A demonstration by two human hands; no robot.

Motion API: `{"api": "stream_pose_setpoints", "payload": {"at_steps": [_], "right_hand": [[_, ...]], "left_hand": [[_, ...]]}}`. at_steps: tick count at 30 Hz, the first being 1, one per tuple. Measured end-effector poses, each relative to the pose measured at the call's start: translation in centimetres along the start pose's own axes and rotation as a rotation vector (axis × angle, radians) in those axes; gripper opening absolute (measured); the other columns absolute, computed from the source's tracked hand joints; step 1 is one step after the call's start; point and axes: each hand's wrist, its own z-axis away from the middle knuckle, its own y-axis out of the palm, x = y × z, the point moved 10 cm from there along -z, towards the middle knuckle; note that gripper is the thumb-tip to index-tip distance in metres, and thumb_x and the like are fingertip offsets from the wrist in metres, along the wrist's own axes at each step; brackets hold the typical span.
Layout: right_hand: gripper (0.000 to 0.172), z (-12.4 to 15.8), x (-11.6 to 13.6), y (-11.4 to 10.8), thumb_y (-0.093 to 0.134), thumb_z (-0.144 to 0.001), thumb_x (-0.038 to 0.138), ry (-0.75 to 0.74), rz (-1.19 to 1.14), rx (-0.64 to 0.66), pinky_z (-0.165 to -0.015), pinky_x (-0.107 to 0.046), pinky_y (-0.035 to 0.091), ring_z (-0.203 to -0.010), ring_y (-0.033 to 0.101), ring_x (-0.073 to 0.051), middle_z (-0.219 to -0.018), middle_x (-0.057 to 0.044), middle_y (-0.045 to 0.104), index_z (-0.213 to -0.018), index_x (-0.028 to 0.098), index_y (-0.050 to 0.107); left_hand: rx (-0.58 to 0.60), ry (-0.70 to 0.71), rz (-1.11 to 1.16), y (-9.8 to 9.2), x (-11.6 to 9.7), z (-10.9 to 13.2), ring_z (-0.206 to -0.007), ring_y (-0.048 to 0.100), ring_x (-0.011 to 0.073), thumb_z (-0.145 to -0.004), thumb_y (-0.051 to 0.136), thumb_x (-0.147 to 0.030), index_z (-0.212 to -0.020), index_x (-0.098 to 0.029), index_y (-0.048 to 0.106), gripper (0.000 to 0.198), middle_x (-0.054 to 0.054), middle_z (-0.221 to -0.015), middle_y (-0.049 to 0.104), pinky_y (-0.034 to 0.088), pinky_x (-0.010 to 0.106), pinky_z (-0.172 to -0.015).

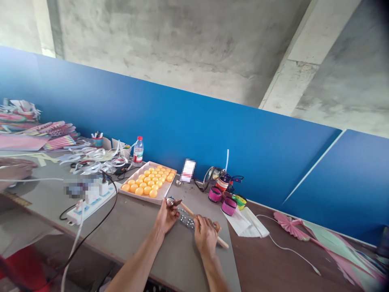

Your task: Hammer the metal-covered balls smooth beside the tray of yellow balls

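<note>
My left hand (167, 217) is closed in a pinch around a small shiny silver ball (170, 201). A thin dark pointed piece (178, 202) sticks out beside its fingers. In my right hand (207, 232), with the fingers wrapped round it, is a pale wooden stick (223, 242) that slants from near my left fingertips to below the right hand. Between the hands, several silver beads (186, 220) show just under the stick; whether they are strung or lie on the grey mat (182, 259) I cannot tell.
Behind my left hand stands a shallow tray (125, 193) of orange balls (147, 190). A power strip (91, 207) with cables is on the left, near a bottle (138, 151). Coloured tape rolls (229, 206) and white paper (243, 223) lie rightward. Another person's hand (18, 167) shows far left.
</note>
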Motion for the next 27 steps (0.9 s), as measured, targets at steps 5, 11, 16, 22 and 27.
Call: {"api": "stream_pose_setpoints", "payload": {"at_steps": [5,11,16,22,27], "right_hand": [[0.029,0.0,-0.6,-1.0,0.036,-0.093,0.033,0.042,0.006,-0.09,-0.084,-0.035,0.025,-0.07,0.06,-0.015,-0.076,-0.003,0.067,-0.092,0.019,0.062],[0.029,0.0,-0.1,-1.5,0.036,-0.093,0.033,0.008,-0.012,-0.11,-0.084,-0.033,0.025,-0.071,0.059,-0.013,-0.077,-0.003,0.067,-0.093,0.019,0.062],[0.033,-0.2,0.5,-0.5,0.032,-0.094,0.032,-0.012,-0.022,-0.016,-0.082,-0.032,0.024,-0.068,0.058,-0.013,-0.072,-0.002,0.066,-0.089,0.021,0.062],[0.031,-0.1,0.2,-1.5,0.035,-0.093,0.033,0.014,0.002,-0.11,-0.082,-0.032,0.025,-0.069,0.058,-0.013,-0.074,-0.003,0.066,-0.093,0.019,0.062],[0.032,-0.2,0.4,-0.5,0.033,-0.094,0.031,-0.005,0.024,-0.025,-0.082,-0.033,0.025,-0.066,0.059,-0.013,-0.072,-0.001,0.065,-0.087,0.021,0.063]], "left_hand": [[0.053,-0.026,0.029,0.2,0.3,-0.3,-0.039,0.034,0.0037,-0.086,0.045,-0.039,-0.073,-0.014,0.053,0.029,-0.001,-0.06,0.053,0.041,0.022,-0.05],[0.026,-0.007,0.031,-0.8,0.4,-1.0,-0.039,0.035,0.0043,-0.087,0.042,-0.042,-0.07,-0.015,0.049,0.032,0.0,-0.061,0.054,0.04,0.023,-0.051],[-0.058,0.009,-0.024,-1.2,0.4,-0.7,-0.038,0.033,0.0048,-0.083,0.042,-0.05,-0.067,-0.016,0.045,0.038,-0.001,-0.058,0.052,0.037,0.022,-0.047],[-0.028,0.007,-0.064,-0.5,0.5,-0.5,-0.037,0.032,0.0049,-0.082,0.046,-0.05,-0.068,-0.017,0.045,0.036,-0.003,-0.056,0.05,0.036,0.022,-0.047],[-0.084,-0.029,-0.177,-0.5,1.1,-0.2,-0.036,0.033,0.0057,-0.082,0.047,-0.05,-0.064,-0.017,0.043,0.037,-0.003,-0.052,0.048,0.035,0.022,-0.045]]}}
